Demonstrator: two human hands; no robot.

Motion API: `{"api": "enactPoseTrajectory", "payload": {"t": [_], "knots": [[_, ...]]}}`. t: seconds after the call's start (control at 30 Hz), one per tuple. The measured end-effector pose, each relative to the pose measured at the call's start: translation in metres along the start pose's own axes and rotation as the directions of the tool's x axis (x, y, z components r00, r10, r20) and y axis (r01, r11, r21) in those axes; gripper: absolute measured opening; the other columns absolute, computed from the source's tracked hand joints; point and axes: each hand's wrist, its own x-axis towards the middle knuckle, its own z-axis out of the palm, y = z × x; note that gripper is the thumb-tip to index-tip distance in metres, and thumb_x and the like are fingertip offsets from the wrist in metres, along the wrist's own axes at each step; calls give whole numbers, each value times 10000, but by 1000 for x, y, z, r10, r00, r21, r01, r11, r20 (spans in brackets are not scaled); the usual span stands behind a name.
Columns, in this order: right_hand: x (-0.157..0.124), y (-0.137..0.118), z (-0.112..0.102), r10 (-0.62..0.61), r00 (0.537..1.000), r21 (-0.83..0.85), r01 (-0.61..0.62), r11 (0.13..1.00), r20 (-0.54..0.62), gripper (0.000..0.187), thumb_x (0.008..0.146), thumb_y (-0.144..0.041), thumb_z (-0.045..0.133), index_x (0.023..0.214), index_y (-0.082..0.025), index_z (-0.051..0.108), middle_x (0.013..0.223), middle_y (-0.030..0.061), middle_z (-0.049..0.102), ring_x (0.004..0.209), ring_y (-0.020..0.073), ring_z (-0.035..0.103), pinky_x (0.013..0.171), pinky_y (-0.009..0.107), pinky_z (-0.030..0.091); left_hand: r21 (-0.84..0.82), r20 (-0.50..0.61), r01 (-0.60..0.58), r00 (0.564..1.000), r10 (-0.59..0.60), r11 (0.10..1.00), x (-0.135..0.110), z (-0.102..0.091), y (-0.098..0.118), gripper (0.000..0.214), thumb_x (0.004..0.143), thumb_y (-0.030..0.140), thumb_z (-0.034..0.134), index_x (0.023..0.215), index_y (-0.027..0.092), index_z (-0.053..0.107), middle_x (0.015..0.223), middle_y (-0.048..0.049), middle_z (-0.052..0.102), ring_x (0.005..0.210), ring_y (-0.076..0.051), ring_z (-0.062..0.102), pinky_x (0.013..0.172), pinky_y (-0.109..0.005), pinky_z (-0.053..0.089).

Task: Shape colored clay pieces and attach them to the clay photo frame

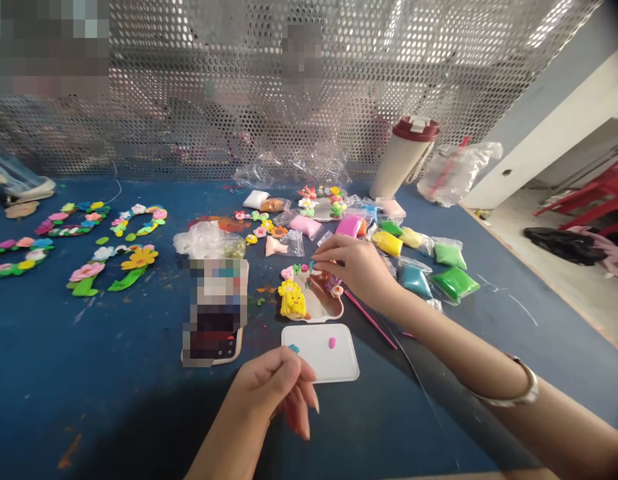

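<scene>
A blue workbench [89, 387] spreads out before me, backed by a perforated metal screen [369, 73]; a maroon-lidded tumbler [403, 160] stands at its far edge; bagged modelling clay [455, 283] lies in a scatter to the right of my right hand [353, 267]; clay flower garlands [111, 267] lie to the left; nearest me sits a white plastic board [321, 353], with my left hand [271, 393] at its near edge, fingers loosely curled and holding nothing I can see; my right fingertips [321, 261] are drawn together above a tan clay plaque [321, 300] bearing a yellow clay figure [293, 300], though I cannot tell whether they grip anything; on the board lie a pink clay bit [331, 342] and a teal clay bit [293, 349].
</scene>
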Motion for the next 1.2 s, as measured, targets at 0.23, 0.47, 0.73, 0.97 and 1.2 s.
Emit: {"api": "enactPoseTrajectory", "payload": {"t": [0.23, 0.47, 0.73, 0.97, 1.2], "knots": [[14, 17, 10, -8, 991, -41, 14, 999, 135, 206, 807, -96, 630, 807, -219, 795, 926, 52, 721, 803, 172, 674, 715, 280, 528, -47, 47, 46, 998, -44, 998, 4, -5, 1, 411, 738, 551, 704, 653, 152, 647, 579, 14, 603, 440, -66, 510, 474, -174, 354], [18, 16, 10, 26, 978, -102, -5, 995, 205, 229, 807, -91, 606, 803, -222, 794, 938, 36, 723, 788, 157, 666, 697, 271, 512, -77, 70, 98, 993, -92, 992, 7, -7, 0, 432, 713, 578, 714, 636, 162, 629, 552, 20, 592, 423, -67, 494, 459, -178, 331], [25, 12, 5, 36, 958, -164, 12, 986, 286, 199, 801, -109, 626, 787, -218, 792, 928, 30, 728, 770, 158, 665, 688, 266, 499, -101, 62, 98, 994, -92, 990, 7, -7, 1, 413, 738, 553, 707, 635, 160, 632, 558, 19, 597, 431, -67, 499, 466, -178, 341], [29, 10, 1, 47, 942, -202, 22, 979, 332, 182, 819, -132, 620, 793, -207, 783, 938, 36, 727, 795, 165, 668, 707, 272, 496, -110, 72, 102, 993, -95, 989, 8, -8, -1, 403, 733, 538, 720, 631, 157, 633, 552, 20, 596, 420, -63, 501, 458, -173, 336], [31, 7, 4, 56, 926, -249, 42, 968, 374, 172, 809, -116, 623, 791, -185, 780, 913, 61, 727, 825, 198, 663, 675, 282, 476, -91, 57, 108, 993, -103, 990, 9, -8, -1, 400, 737, 538, 717, 641, 159, 627, 551, 25, 586, 421, -61, 489, 461, -174, 332]]}}
